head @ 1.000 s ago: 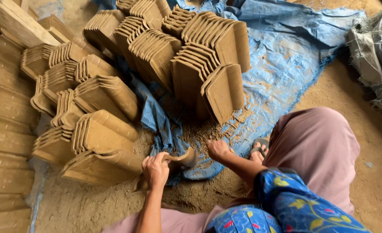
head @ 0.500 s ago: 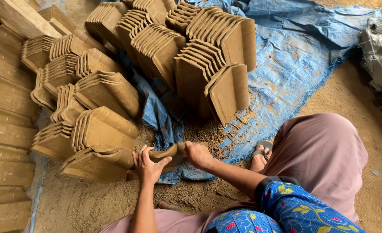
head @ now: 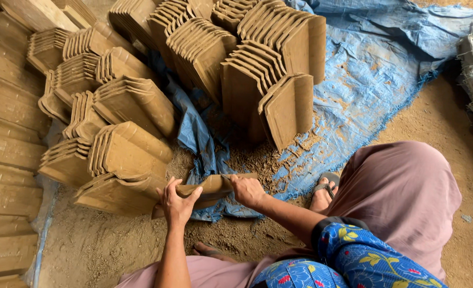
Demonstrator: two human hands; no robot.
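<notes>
**Unfired clay tile held in both hands at the edge of the blue tarp**

Presently, the person crouches on sandy ground with one raw clay tile (head: 207, 189) held flat between both hands, at the near edge of the blue tarp (head: 370, 80). The left hand (head: 176, 202) grips the tile's left end, thumb on top and fingers curled over the near edge. The right hand (head: 247, 191) is closed on the tile's right end; a thin blade-like tool (head: 227, 178) appears to project from this fist along the tile's top edge, though it is too small to tell for certain.

The tile touches, or lies just beside, the lowest stack of tiles (head: 116, 186) off the tarp's left edge. Loose clay crumbs (head: 258, 160) lie on the tarp just beyond the held tile. Further stacks of tiles stand on edge upon the tarp (head: 268, 80), leaning against one another. A sandalled foot (head: 324, 192) rests at the tarp's near edge, right of the held tile.
</notes>
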